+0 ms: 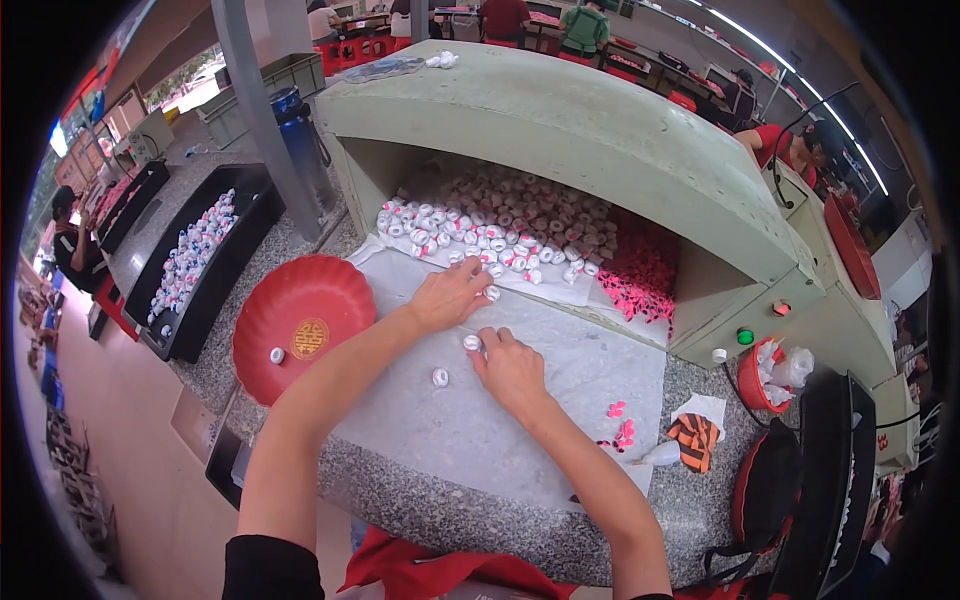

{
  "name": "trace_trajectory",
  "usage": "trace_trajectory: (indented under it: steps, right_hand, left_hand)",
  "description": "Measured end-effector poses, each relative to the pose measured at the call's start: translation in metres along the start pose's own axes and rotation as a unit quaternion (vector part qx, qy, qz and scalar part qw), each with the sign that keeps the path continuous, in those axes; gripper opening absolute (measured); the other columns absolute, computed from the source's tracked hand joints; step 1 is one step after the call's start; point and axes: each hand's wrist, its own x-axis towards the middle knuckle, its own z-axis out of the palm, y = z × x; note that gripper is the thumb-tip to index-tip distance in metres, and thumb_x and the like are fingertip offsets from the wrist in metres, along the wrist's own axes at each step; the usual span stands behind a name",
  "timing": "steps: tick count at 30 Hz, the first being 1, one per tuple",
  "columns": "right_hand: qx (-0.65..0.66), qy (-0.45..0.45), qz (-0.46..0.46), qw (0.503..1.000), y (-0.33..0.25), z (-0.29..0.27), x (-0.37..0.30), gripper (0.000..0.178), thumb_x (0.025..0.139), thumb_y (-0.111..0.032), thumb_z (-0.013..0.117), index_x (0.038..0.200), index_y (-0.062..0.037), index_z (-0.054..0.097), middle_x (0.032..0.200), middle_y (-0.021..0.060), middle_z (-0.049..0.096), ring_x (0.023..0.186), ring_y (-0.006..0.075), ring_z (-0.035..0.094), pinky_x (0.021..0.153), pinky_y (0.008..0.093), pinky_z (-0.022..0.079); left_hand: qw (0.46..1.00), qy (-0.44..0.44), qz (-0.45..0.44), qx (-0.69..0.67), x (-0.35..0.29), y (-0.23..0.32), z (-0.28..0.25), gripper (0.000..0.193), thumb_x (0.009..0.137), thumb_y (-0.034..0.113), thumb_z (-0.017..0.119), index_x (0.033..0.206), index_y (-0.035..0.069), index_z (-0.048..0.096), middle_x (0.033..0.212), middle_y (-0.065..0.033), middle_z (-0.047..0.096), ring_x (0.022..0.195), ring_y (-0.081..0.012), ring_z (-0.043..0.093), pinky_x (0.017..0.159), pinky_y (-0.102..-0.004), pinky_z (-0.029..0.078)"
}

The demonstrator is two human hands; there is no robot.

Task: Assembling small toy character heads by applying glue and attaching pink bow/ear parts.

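Pinching one small white piece [472, 342], the right hand [512, 368] works beside the left hand [450, 295], whose fingertips press another white piece [492, 293] against the white sheet [560, 380], near the far heap [500, 225] for short reach.

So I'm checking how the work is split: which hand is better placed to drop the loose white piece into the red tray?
Probably the left hand: the red tray lies on its side, and the loose white piece sits just below it. The right hand is already pinching another piece.

Bright, even light around my work; ceiling strip lamps [800, 75] glare at upper right, daylight enters upper left. Soft shadows only. Edges bend and blacken at the corners.
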Motion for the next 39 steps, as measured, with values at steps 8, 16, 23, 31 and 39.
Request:
trace_trajectory:
  steps: [8, 16, 23, 31, 39]
  right_hand:
    - [0.014, -0.101, 0.052, 0.993, -0.01, -0.044, -0.061, 0.026, 0.08, -0.029, 0.059, 0.091, -0.0053, 0.054, 0.078, 0.014, 0.058, 0.063, 0.0315, 0.061, 0.054, 0.0417, 0.048]
    - [-0.053, 0.151, 0.079, 0.984, 0.041, -0.106, -0.084, 0.027, 0.077, -0.028, 0.065, 0.09, -0.0049, 0.059, 0.085, 0.0111, 0.058, 0.067, 0.0256, 0.06, 0.06, 0.0361, 0.048]
    - [-0.103, 0.289, 0.366, 0.879, 0.149, -0.176, -0.126, 0.028, 0.078, -0.023, 0.064, 0.096, -0.003, 0.056, 0.078, 0.0104, 0.062, 0.068, 0.0235, 0.061, 0.064, 0.0351, 0.047]
    - [-0.103, 0.218, 0.43, 0.87, 0.181, -0.169, -0.112, 0.043, 0.076, -0.033, 0.065, 0.104, -0.0008, 0.055, 0.079, 0.0123, 0.065, 0.074, 0.0299, 0.062, 0.068, 0.0398, 0.047]
    - [-0.082, 0.229, 0.464, 0.852, 0.202, -0.174, -0.113, 0.037, 0.076, -0.034, 0.063, 0.095, -0.0018, 0.061, 0.08, 0.0149, 0.065, 0.079, 0.0327, 0.062, 0.073, 0.0418, 0.047]
  left_hand:
    - [0.999, -0.016, 0.022, -0.025, 0.003, -0.001, -0.008, 0.024, 0.077, 0.026, 0.062, 0.098, 0.015, 0.054, 0.096, -0.0079, 0.047, 0.08, -0.0266, 0.058, 0.063, -0.038, 0.05]
    - [1.0, 0.018, -0.005, -0.009, 0.005, 0.0, -0.001, 0.022, 0.076, 0.025, 0.063, 0.097, 0.018, 0.061, 0.095, -0.0069, 0.049, 0.073, -0.0235, 0.059, 0.061, -0.036, 0.05]
    - [0.988, 0.033, -0.093, 0.119, 0.089, -0.033, -0.031, 0.031, 0.079, 0.032, 0.06, 0.105, 0.015, 0.057, 0.108, -0.0102, 0.05, 0.081, -0.0309, 0.057, 0.069, -0.0411, 0.048]
    - [0.943, -0.057, -0.109, 0.309, 0.131, -0.115, 0.038, 0.043, 0.089, 0.036, 0.04, 0.127, 0.018, 0.042, 0.126, -0.0163, 0.043, 0.116, -0.0347, 0.039, 0.095, -0.0498, 0.031]
    - [0.974, -0.005, -0.167, 0.156, 0.093, 0.003, -0.01, 0.053, 0.086, 0.041, 0.047, 0.13, 0.013, 0.037, 0.132, -0.0176, 0.037, 0.122, -0.0367, 0.032, 0.101, -0.0487, 0.023]
